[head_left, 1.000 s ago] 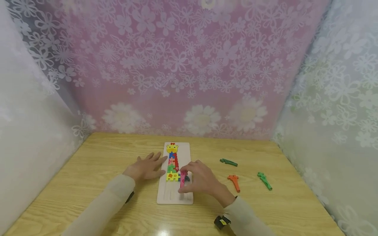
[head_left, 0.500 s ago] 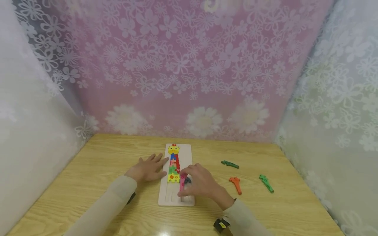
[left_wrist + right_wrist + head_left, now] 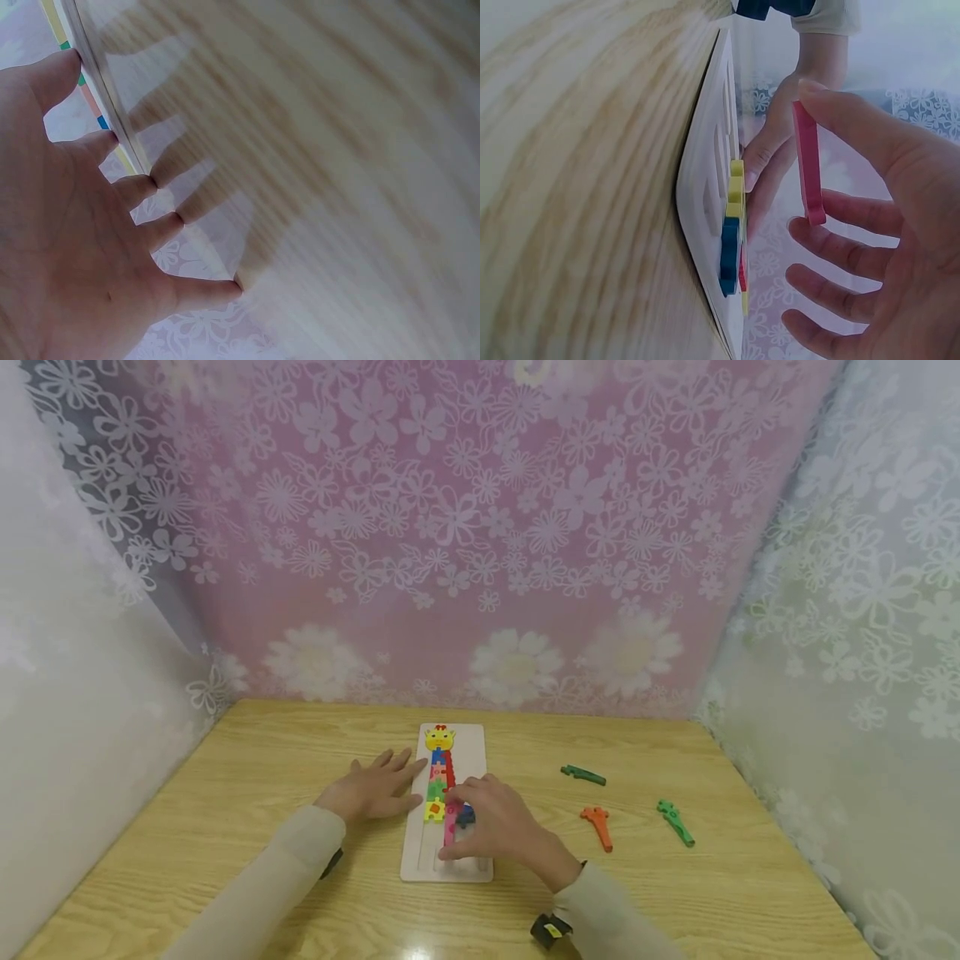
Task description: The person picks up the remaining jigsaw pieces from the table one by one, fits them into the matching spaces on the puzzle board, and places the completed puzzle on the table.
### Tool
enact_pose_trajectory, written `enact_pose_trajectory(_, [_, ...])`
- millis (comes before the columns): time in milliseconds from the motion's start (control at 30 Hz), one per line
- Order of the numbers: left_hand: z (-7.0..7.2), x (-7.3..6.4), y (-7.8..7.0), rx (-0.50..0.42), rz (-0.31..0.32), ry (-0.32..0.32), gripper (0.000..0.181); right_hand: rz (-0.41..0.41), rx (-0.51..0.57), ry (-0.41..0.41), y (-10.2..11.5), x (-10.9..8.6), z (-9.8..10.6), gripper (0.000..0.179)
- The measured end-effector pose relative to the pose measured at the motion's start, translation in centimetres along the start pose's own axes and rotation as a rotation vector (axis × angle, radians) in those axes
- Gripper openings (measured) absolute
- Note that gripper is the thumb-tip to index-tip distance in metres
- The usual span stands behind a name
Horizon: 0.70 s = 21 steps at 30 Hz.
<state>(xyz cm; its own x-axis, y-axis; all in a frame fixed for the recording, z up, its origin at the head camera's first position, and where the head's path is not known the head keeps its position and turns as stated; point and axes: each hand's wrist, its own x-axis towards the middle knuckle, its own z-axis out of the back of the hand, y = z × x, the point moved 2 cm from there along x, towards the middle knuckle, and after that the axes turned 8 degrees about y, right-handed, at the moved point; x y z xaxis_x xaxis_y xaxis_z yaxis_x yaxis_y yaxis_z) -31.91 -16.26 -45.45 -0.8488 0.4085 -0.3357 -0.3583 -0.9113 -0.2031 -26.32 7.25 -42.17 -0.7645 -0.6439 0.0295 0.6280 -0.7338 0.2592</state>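
Note:
A pale puzzle board [image 3: 469,745] lies on the table with a yellow giraffe head [image 3: 439,740] at its far end. Below the head run blue, pink, green and red pieces, down to a yellow piece [image 3: 434,812]. Beside that sits a dark blue piece [image 3: 467,815], partly hidden by my right hand [image 3: 501,820]. Between thumb and fingers this hand pinches a pink puzzle piece [image 3: 808,165], held above the board in the right wrist view. My left hand [image 3: 371,789] lies with spread fingers against the board's left edge; its thumb [image 3: 64,75] and index fingertip touch the side.
Right of the board, loose on the wooden table [image 3: 315,902], lie a dark green piece [image 3: 583,775], an orange piece [image 3: 598,828] and a light green piece [image 3: 676,823]. A pink flowered curtain [image 3: 480,543] stands behind the table, with pale sheets at both sides.
My right hand has carried the pink piece slightly left over the board, toward the yellow piece. My left hand keeps its place at the board's edge.

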Motion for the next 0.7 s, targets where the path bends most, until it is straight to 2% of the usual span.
enact_pose_trajectory(700, [0.3,-0.2,-0.3,0.015,0.007,0.007,0.073,0.014,-0.049,0.022,1.6,1.1,-0.8,0.067])
